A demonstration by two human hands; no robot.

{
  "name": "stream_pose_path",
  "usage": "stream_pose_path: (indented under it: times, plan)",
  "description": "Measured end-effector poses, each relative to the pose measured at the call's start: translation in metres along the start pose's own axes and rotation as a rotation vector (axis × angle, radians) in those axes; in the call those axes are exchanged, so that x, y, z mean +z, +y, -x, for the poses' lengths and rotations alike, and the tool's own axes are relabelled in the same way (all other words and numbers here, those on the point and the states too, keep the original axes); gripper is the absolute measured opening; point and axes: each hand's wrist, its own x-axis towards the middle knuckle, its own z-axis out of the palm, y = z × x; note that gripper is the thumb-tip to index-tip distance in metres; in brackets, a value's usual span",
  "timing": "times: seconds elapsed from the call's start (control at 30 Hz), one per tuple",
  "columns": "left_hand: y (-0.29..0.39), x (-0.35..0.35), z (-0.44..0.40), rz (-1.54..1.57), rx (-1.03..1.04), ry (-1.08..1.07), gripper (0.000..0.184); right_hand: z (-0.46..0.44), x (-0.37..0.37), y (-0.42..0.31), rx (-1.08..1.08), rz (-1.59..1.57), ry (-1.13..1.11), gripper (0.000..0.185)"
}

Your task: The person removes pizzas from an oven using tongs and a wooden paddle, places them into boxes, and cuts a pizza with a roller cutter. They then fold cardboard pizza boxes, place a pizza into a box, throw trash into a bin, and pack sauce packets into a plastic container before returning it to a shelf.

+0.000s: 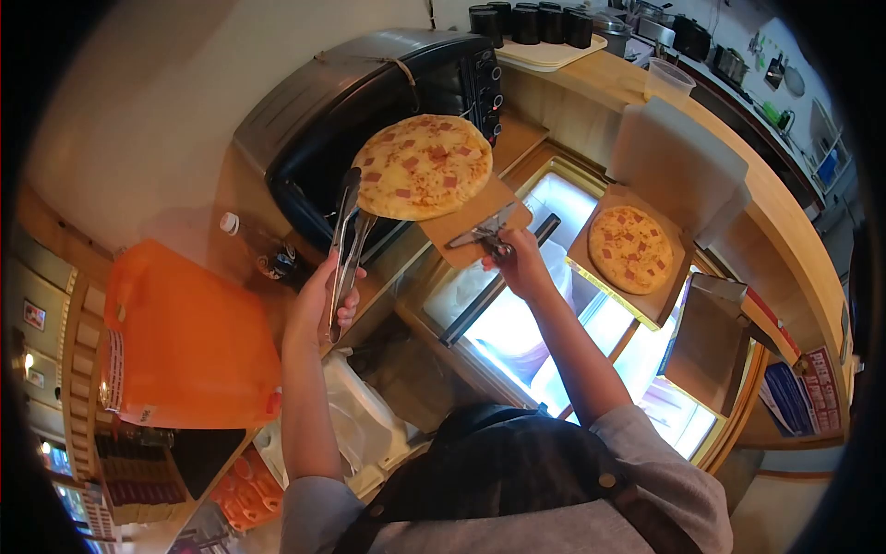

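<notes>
A grey short-sleeved shirt (554, 526) shows beneath a black apron (517, 473), whose left and right straps (648, 517) carry brass-coloured studs (606, 480).

I can't read any words for sure, because the letters are too small or blurry. There is tiny print on the yellow side of the open pizza box (613, 293), on the white sticker (113, 371) on the big orange jug (194, 332), and on the label of the bottle (275, 262). The red and white card (819, 390) and the blue papers (787, 399) on the right have print too, all too fuzzy to spell out.
</notes>
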Motion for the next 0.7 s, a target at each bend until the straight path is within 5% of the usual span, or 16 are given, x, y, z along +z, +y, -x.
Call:
stream_pose_path:
  times: [0.53,0.7]
  plan:
    - [-0.003,0.006,0.004,-0.109,0.028,-0.015,0.052,-0.021,-0.013,0.014,0.077,-0.131,-0.009,0.026]
    - [-0.031,-0.025,-0.004,0.089,0.010,-0.083,0.055,-0.021,-0.017,0.010,0.053,-0.112,-0.079,0.025]
